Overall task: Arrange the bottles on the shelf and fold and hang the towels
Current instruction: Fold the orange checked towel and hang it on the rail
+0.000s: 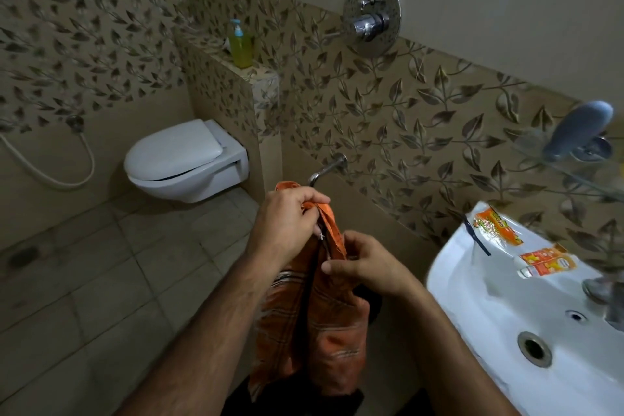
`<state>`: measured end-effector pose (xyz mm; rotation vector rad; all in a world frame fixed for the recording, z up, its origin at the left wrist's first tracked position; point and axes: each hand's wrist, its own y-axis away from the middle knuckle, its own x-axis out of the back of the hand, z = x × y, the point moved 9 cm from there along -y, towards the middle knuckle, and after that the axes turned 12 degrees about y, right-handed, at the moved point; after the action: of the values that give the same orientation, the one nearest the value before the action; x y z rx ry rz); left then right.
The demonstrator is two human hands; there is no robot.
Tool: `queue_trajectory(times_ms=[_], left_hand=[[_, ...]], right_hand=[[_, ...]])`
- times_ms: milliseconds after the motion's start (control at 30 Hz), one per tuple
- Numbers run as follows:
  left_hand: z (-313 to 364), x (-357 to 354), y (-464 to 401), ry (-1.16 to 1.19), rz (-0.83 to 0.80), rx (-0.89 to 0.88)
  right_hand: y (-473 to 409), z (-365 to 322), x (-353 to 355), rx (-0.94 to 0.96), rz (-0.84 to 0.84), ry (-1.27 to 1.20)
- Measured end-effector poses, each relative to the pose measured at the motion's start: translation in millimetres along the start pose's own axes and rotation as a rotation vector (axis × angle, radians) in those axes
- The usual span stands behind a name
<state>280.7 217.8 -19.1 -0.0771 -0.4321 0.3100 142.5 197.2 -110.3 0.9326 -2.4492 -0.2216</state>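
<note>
An orange striped towel [324, 331] hangs down in front of me, doubled lengthwise. My left hand [287, 223] grips its top corner, fingers curled over the edge. My right hand [364, 265] pinches the towel's edge a little lower and to the right. A yellow-green pump bottle [240, 45] stands on the tiled ledge [261, 78] above the toilet. A grey bottle [580, 128] lies tilted on the glass shelf [574, 176] at the right.
A white sink [506, 314] sits at the right with two orange tubes [498, 226] on its rim. A wall tap [329, 169] juts out just beyond the towel. A white toilet [185, 159] is mounted at the left over a tiled floor [101, 280].
</note>
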Motion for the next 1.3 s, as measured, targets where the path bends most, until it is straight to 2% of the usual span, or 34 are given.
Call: queue_trajectory(times_ms=[100,300,400,567,633,767,933,1033,1133,1200,1300], left_hand=[[4.1,9.5,-3.5,-0.028,0.028,-0.013],[6.6,29.6,-11.3,-0.088,0.144,-0.011],[18.2,36.0,-13.3,-0.096,0.189,-0.030],[36.4,45.5,-19.2,-0.115,0.259,-0.065],[35.5,52.1,-22.4,-0.120,0.285,-0.047],[22.9,63.8,-31.3,-0.165,0.315,0.012],[11.7,62.1,-35.5,-0.194,0.297,0.027],[4.0,63.1,-35.8,-0.193,0.301,0.038],[0.2,64.4,-35.8,-0.208,0.313,0.037],[-3.2,65.4,-35.6,-0.206,0.322,0.040],[-18.0,66.4,-38.7,-0.187,0.295,0.097]], right_hand=[[-0.6,5.7,5.8,-0.008,0.037,-0.012],[10.4,-9.5,44.7,-0.002,0.305,0.141],[12.3,-18.0,42.9,0.008,0.312,0.230],[10.7,-14.6,18.1,0.031,0.234,0.252],[12.8,-11.3,18.8,0.041,0.259,0.240],[20.3,-11.7,40.9,0.031,0.398,0.243],[31.7,-20.6,62.0,0.066,0.571,0.412],[33.1,-16.8,61.2,0.037,0.533,0.484],[29.4,-1.1,60.6,-0.072,0.487,0.567],[29.4,6.8,62.3,-0.099,0.456,0.457],[34.2,-0.3,64.5,-0.022,0.422,0.216]])
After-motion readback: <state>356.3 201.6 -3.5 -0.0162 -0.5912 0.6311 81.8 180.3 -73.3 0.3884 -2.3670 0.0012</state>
